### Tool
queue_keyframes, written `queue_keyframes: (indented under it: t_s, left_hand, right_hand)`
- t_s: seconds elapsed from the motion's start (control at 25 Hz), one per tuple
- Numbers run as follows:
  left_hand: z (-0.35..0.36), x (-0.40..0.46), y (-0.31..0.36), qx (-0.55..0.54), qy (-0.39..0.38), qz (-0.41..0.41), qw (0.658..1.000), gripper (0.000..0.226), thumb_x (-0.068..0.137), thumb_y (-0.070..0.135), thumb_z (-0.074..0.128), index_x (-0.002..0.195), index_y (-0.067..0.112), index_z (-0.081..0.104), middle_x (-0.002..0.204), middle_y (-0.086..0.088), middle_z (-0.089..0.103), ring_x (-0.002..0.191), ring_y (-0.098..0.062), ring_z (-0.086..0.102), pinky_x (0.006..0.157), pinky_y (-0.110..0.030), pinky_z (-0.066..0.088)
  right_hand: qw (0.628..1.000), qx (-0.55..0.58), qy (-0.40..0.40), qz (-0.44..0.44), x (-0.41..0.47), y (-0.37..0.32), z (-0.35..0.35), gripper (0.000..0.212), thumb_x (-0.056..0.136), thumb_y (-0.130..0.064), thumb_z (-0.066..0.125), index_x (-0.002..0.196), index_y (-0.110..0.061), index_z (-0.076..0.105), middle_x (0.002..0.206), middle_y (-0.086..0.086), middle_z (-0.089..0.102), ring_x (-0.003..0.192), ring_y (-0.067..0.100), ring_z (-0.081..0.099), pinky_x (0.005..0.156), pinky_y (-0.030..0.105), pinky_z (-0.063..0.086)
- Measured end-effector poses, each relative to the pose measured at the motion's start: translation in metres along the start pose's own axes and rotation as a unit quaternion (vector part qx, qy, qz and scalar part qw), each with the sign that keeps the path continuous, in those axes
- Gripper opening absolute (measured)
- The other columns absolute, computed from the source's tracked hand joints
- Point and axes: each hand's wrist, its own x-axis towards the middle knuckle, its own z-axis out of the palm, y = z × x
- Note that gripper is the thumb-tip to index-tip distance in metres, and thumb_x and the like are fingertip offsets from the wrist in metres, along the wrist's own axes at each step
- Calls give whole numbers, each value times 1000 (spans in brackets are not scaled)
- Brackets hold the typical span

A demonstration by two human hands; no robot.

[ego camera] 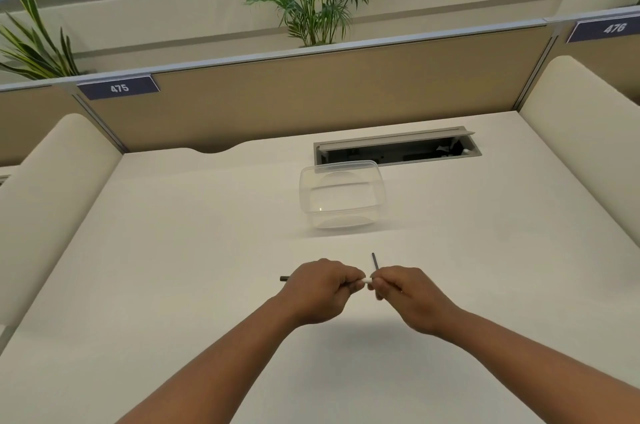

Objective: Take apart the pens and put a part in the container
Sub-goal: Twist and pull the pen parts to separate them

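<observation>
From the head view, the left hand (323, 288) and the right hand (403, 295) are close together above the white surface (173, 250). Both hands curl their fingers around one pen (367, 281). Its white middle shows between them, and a dark end sticks out past the left hand. A thin dark piece (374, 261) pokes up from the right hand. The clear container (341, 195) sits ahead of the hands, well apart.
</observation>
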Motion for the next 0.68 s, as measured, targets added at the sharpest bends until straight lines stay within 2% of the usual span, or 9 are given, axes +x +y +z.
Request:
queue_keyframes:
  t_s: [0.04,0.08,0.16,0.24,0.36,0.44,0.52,0.6,0.68]
  left_hand:
    - [1,1,-1,31,12,8,999,31,103,37,43,74,26,41,61,3,47,63,-19,45,56,-37,45]
    - [2,1,-1,53,18,14,998,30,102,36,41,75,23,42,63,3,50,65,-21,48,58,-39,48]
    - [5,0,-2,79,21,23,996,30,102,36,39,78,19,44,66,2,52,66,-23,50,59,-41,49]
    - [7,1,-5,50,16,17,998,32,102,38,41,77,19,45,62,2,49,62,-19,46,57,-36,47]
    - [2,4,-4,-136,-60,-54,987,26,102,40,50,89,26,67,67,2,59,63,-11,48,64,-33,46]
    - [-3,6,-5,-205,-111,-79,969,22,101,39,54,97,30,73,79,6,68,71,-8,54,73,-31,49]
    - [-1,5,-5,-189,-119,-75,972,21,100,41,54,99,34,73,76,15,67,72,-4,56,73,-29,48]
    - [2,4,-4,-99,-82,-53,990,21,101,44,49,98,37,68,68,13,62,69,-8,55,67,-31,49]
    - [6,1,-3,-1,-35,-3,999,23,102,42,44,93,30,61,68,6,60,68,-14,53,63,-36,51]
  right_hand:
    - [981,146,-53,114,3,-6,-1,37,103,-40,44,86,-20,70,78,-3,70,63,13,52,55,28,45]
    - [940,252,-101,207,4,-10,-2,45,102,-45,42,88,-15,72,77,1,70,59,12,48,49,24,39]
    - [880,342,-139,297,6,-12,-2,49,101,-46,43,83,-11,72,69,4,64,52,13,40,45,22,27]
    - [900,327,-114,265,7,-11,1,42,97,-42,45,74,-17,69,61,0,57,51,13,35,47,24,25]
    - [986,119,-48,102,2,-6,1,38,100,-41,40,72,-24,60,59,-12,53,57,7,42,56,23,34]
    - [997,-69,-32,-18,-2,0,-2,32,102,-40,35,78,-33,55,64,-18,51,65,1,47,61,17,35]
    - [991,-115,-46,-60,-3,5,-3,28,103,-40,34,85,-35,56,71,-21,52,72,0,49,65,17,36]
    - [994,69,-67,51,-3,1,1,32,102,-40,39,82,-29,62,71,-13,60,67,5,49,61,23,41]
    - [921,296,-118,224,0,-8,0,43,101,-44,43,80,-17,68,67,0,61,57,13,46,49,24,37]
